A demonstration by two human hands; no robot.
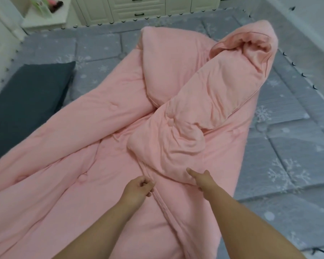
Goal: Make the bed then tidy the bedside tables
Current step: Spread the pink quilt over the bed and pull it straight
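A pink quilt (94, 139) lies rumpled and partly folded over itself across the bed (288, 150), which has a grey snowflake-patterned cover. My left hand (138, 186) is closed around the quilt's piped edge near the bottom centre. My right hand (202, 179) grips the bulging folded part of the quilt just to the right, thumb on top and fingers underneath. A dark grey pillow (28, 107) rests on the left side of the bed, its lower edge partly under the quilt.
A white bedside table (47, 21) stands at the top left with a green item and a pink item on it. White drawers (138, 8) line the far wall. A pale floor shows at the far right.
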